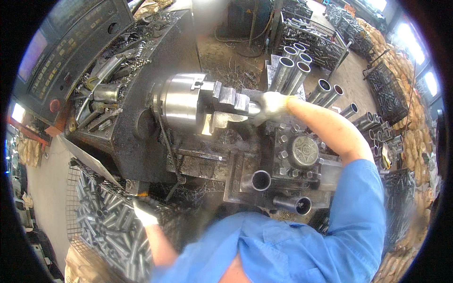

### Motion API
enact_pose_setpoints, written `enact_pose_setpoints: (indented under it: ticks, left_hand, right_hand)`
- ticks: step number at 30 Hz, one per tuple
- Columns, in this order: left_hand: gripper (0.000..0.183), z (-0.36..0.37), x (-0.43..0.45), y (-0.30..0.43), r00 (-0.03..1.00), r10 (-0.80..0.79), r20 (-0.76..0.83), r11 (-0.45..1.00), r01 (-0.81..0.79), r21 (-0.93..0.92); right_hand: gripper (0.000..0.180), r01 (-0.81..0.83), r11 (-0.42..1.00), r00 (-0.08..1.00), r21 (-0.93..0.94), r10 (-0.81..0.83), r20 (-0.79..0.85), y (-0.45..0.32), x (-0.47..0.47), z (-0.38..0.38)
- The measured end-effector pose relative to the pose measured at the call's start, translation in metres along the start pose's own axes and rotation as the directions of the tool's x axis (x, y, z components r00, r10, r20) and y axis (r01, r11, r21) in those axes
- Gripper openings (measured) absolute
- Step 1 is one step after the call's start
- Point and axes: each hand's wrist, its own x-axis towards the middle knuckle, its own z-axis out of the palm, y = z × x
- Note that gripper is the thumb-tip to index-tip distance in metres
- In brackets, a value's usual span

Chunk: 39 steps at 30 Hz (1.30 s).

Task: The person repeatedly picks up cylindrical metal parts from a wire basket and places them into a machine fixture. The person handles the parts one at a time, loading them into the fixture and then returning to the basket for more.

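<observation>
My right hand [273,106], in a white work glove, is closed around a metal workpiece [253,108] at the jaws [230,99] of a lathe chuck [182,102]. How far the piece sits inside the jaws is hidden. Below my right hand is the lathe's tool post [305,151], ringed with square-headed bolts. My left hand [144,211], also gloved, is low at the left, beside the lathe's front edge and the wire basket of metal tubes [116,226]. Its fingers are blurred against the dark machine, and whether they grip anything cannot be told.
Several steel tubes [282,72] stand upright beyond my right hand, with more at the right. Two short tubes [261,180] [295,205] lie near my body. A control panel [76,49] and a chip-strewn ledge with tools [106,70] are at the left. Filled crates [309,39] stand behind.
</observation>
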Motion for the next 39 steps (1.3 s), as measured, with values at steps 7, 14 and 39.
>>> enact_pose_setpoints:
  ticks: [7, 14, 39]
  left_hand:
    - [0.037, -0.036, 0.036, 0.012, 0.984, -0.075, 0.16, 0.993, 0.059, 0.106]
    - [0.066, -0.043, 0.041, 0.006, 0.962, 0.221, 0.16, 0.8, -0.273, 0.535]
    - [0.024, 0.118, -0.203, 0.1, -0.089, 0.45, 0.888, -0.077, -0.995, -0.061]
  right_hand:
    - [0.088, -0.157, 0.987, 0.984, 0.038, 0.153, 0.09, -0.014, 0.013, 0.005]
    - [0.083, -0.304, 0.953, 0.906, 0.018, 0.294, -0.305, -0.046, -0.078, -0.025]
    - [0.059, -0.162, 0.904, 0.648, 0.396, 0.4, -0.648, -0.117, -0.331, 0.213]
